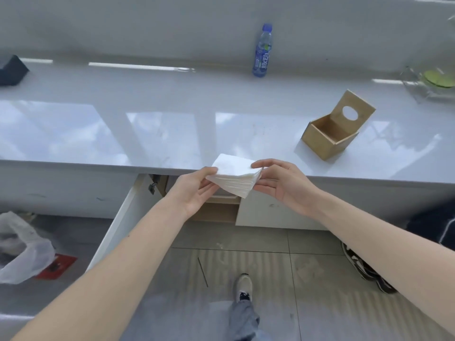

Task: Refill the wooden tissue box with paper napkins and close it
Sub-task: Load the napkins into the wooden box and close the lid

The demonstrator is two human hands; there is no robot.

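A thick stack of white paper napkins [234,174] is held level at the front edge of the white counter [147,134]. My left hand [194,190] grips its left corner from below, and my right hand [278,183] pinches its right corner. The wooden tissue box [327,139] stands on the counter to the right and farther back. Its lid [354,110], with a round hole, is tilted up and open. The box looks empty inside.
A blue water bottle [263,51] stands at the back of the counter. A dark box [11,70] sits at far left, a clear container with something green [435,80] at far right. A cabinet door [118,222] hangs open below. A plastic bag [19,249] lies on the floor.
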